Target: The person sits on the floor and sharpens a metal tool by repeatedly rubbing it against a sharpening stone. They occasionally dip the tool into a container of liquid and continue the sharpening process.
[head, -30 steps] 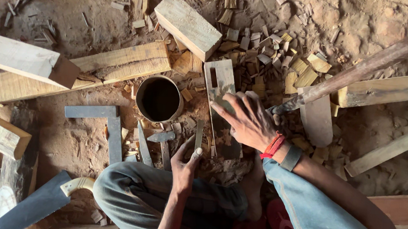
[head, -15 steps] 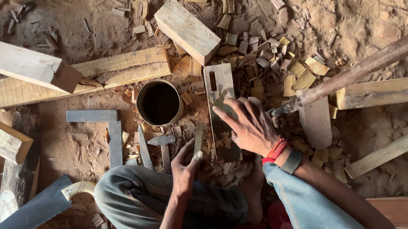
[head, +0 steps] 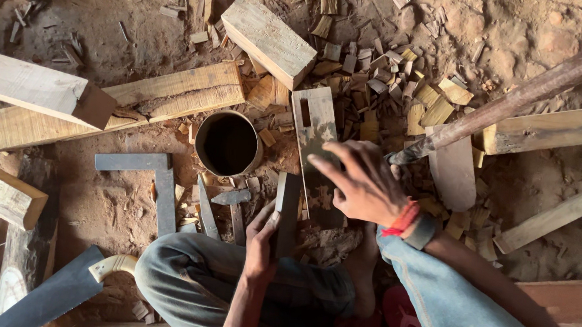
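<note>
Pale tan flat wooden board with a rectangular slot (head: pixel 315 134): grey smudges across its face. Dark grey rectangular block (head: pixel 286 211), uniform, no pattern. Round tin can (head: pixel 229 143): dull brown rim, black interior. Steel try square (head: pixel 148 176): blue-grey. Saw (head: pixel 63 291): slate-blue blade, cream handle. Wristband (head: pixel 403 219): bright red-orange, beside a dark grey band. Sleeve (head: pixel 463 312) and trouser knee (head: pixel 178 272): faded blue denim. Wood chips (head: pixel 408 76): yellow-tan on reddish-brown earth.

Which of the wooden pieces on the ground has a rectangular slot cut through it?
The flat board under the right hand, right of the round container. Its slot sits near the far end; the other blocks show none.
</note>
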